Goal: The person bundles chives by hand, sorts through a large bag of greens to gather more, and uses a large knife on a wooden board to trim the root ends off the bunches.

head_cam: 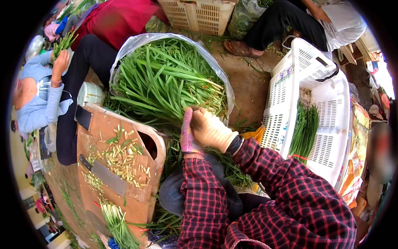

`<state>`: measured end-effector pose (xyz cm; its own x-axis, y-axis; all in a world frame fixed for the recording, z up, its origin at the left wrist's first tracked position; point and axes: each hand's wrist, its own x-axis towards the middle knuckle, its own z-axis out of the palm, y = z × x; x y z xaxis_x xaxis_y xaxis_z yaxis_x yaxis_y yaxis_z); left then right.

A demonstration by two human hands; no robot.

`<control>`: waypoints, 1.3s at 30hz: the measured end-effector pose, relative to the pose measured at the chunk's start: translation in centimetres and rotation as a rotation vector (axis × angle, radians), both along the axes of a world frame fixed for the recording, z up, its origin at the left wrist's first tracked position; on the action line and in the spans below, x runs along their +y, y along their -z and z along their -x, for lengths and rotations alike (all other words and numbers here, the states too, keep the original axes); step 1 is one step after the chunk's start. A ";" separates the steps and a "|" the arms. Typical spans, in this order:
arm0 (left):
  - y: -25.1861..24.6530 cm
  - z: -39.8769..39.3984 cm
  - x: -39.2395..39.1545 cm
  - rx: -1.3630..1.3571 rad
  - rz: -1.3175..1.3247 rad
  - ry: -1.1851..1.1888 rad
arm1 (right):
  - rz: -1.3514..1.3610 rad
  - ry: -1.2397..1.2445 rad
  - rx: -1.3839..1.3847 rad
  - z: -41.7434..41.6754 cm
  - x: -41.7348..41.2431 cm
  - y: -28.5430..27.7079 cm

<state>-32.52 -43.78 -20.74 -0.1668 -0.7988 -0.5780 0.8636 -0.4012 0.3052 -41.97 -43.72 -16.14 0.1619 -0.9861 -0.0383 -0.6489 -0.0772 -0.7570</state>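
Observation:
Both of my hands are gloved and meet at the near edge of a large clear plastic bag [228,90] full of long flat green leaves, which look like garlic chives [155,77]. My left hand [189,132], in a pink-purple glove, has its fingers pointing up against the leaves' near ends. My right hand [213,129], in a cream glove, is curled beside it, touching it; its fingertips are partly hidden, and whether it pinches a stalk cannot be told. On the board [140,214] to the left lie a cleaver [108,177], cut pale stem pieces [124,162] and a tied bunch [116,221].
A white plastic crate [281,102] on the right holds a banded green bunch [303,133]. A dark phone [83,117] lies at the board's far corner. A beige crate [199,15] stands beyond the bag. People sit at the left, far left and far right.

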 end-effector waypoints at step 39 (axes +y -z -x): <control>-0.6 -1.4 0.0 -0.274 -0.174 -0.032 | -0.261 0.266 -0.512 1.9 1.3 0.2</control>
